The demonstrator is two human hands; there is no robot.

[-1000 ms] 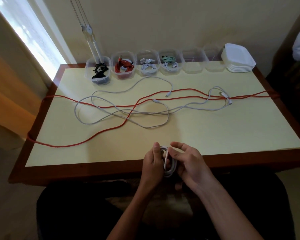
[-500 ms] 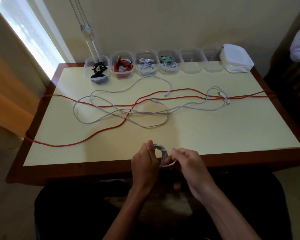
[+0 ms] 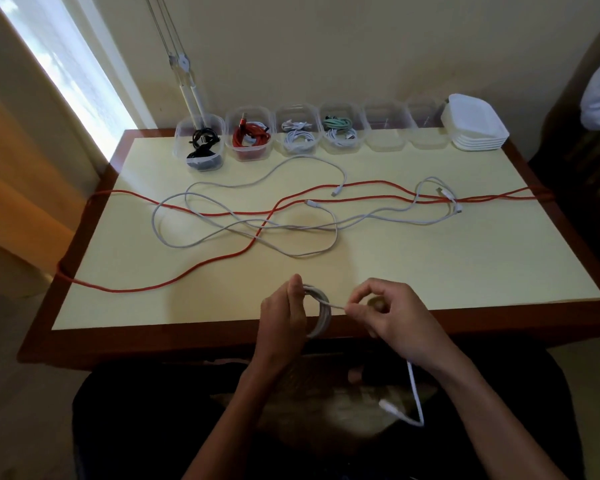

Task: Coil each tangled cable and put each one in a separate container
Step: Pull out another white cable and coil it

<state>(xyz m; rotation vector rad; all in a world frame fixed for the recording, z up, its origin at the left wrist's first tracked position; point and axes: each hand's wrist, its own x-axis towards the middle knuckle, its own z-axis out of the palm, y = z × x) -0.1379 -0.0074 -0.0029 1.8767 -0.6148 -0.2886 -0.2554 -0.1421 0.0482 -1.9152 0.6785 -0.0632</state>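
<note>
My left hand grips a small coil of white cable at the table's near edge. My right hand pinches the same cable's free strand just right of the coil; its loose tail hangs below that hand over my lap, ending in a plug. On the table a long red cable and white cables lie tangled. Along the far edge stand clear containers: one with a black cable, one with a red cable, two with white and green cables, and two empty ones.
A stack of white lids stands at the far right corner of the yellow-topped table. The red cable runs over both side edges. A thin lamp stem rises behind the black-cable container. A bright window is at left.
My right hand has pulled away to the right, drawing a strand out of the coil. The cable's tail now hangs below it. My left hand keeps hold of the coil.
</note>
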